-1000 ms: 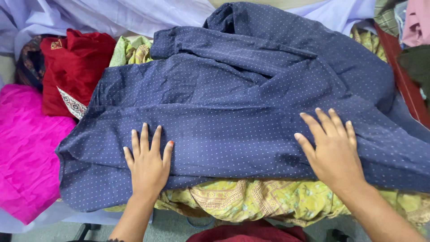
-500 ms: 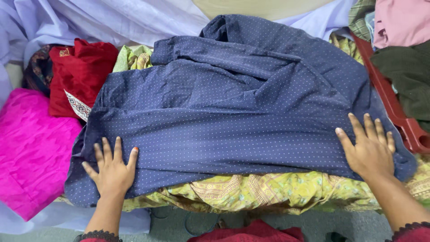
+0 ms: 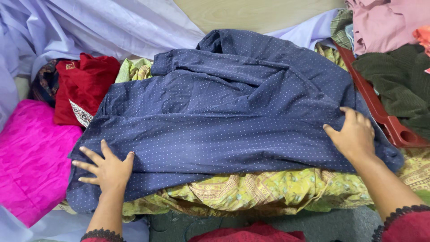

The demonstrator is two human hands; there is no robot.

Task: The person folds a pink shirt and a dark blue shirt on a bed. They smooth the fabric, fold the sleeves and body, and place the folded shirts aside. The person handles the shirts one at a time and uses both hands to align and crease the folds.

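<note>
1. Left hand [image 3: 107, 169] lies flat, fingers spread, on the navy dotted cotton garment [image 3: 224, 121]; my right hand [image 3: 354, 134] pinches a fold at its right edge.
2. It's laid out over the yellow-green printed cloth [image 3: 251, 192], mostly smooth; I'd say the top folds are still rumpled.
3. Red plastic crate [image 3: 394, 127] on the right holds a dark green garment [image 3: 398, 85].
</note>
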